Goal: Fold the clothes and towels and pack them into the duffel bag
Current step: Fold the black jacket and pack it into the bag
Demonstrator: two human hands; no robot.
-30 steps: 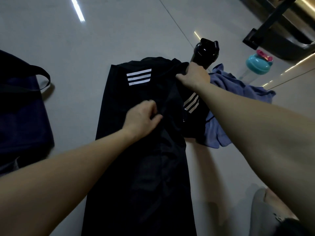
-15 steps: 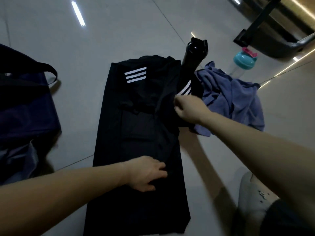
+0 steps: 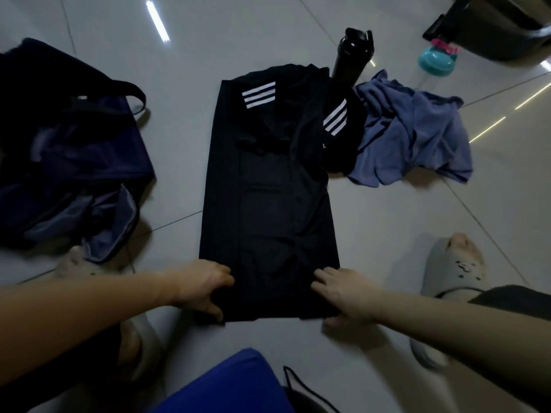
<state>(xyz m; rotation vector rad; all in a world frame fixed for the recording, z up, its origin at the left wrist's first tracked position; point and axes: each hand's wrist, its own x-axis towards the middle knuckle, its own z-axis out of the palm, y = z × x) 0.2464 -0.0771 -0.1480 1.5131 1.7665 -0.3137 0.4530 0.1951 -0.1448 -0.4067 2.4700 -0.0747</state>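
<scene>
A black shirt (image 3: 268,189) with white triple stripes on its sleeves lies flat on the tiled floor, its sides folded in to a long strip. My left hand (image 3: 202,286) grips its near left corner, thumb under the hem. My right hand (image 3: 343,293) grips the near right corner the same way. A crumpled blue towel (image 3: 417,132) lies to the right of the shirt's top. The dark navy duffel bag (image 3: 68,156) sits open at the left with cloth inside.
A black bottle (image 3: 348,58) stands at the shirt's far right corner. A clear bottle with a teal lid (image 3: 435,59) stands further right, near a dark furniture base (image 3: 492,28). My feet in grey slippers (image 3: 453,269) flank the shirt. Blue cloth (image 3: 226,383) is at the bottom.
Both hands have drawn back from the shirt's upper and middle part to its near hem, and now grip the two corners. The right sleeve lies folded in.
</scene>
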